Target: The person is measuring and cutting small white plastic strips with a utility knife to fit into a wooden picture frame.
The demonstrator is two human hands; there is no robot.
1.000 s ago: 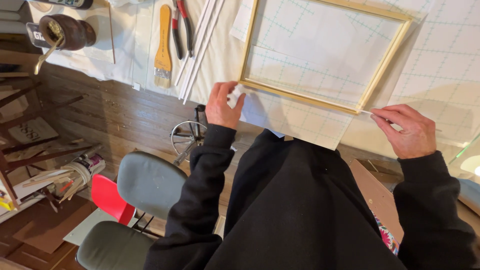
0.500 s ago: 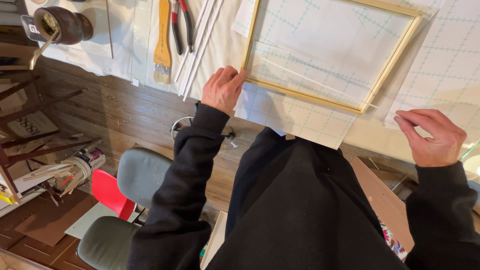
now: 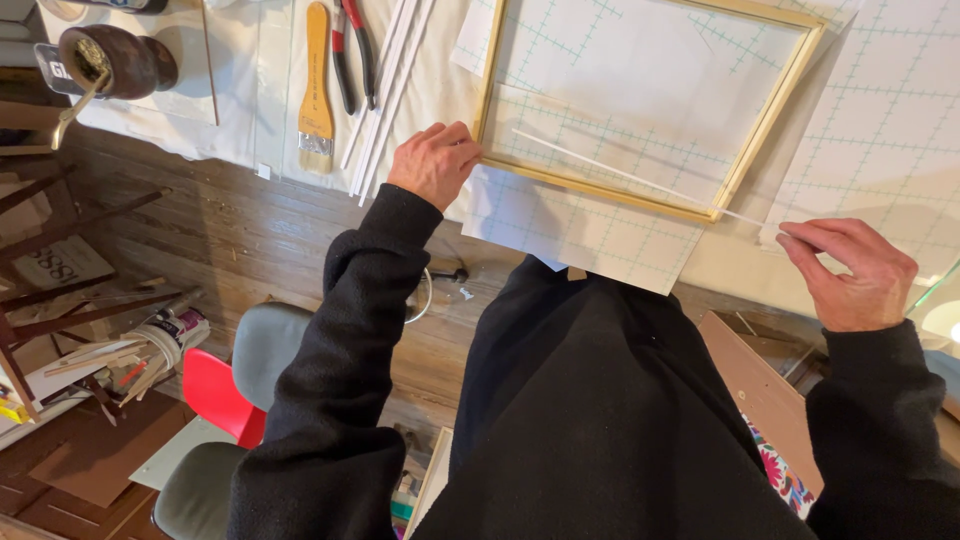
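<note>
Right hand: my right hand (image 3: 850, 275), at the right edge of the frame, pinches one end of a thin white strip (image 3: 640, 177) between fingertips.
Left hand: my left hand (image 3: 432, 162), centre-left, presses curled fingers on the near left corner of the rectangular pale wooden frame (image 3: 600, 190).
Strip: slants across the frame's lower right corner.
Frame: lies on white gridded paper (image 3: 600, 235).
Far left: wooden-handled flat brush (image 3: 316, 85) beside red-handled pliers (image 3: 352, 50).

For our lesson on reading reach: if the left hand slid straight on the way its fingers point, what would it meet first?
The left hand points right at the wooden frame; its fingertips already seem to touch the frame's corner, though depth is unclear.
</note>
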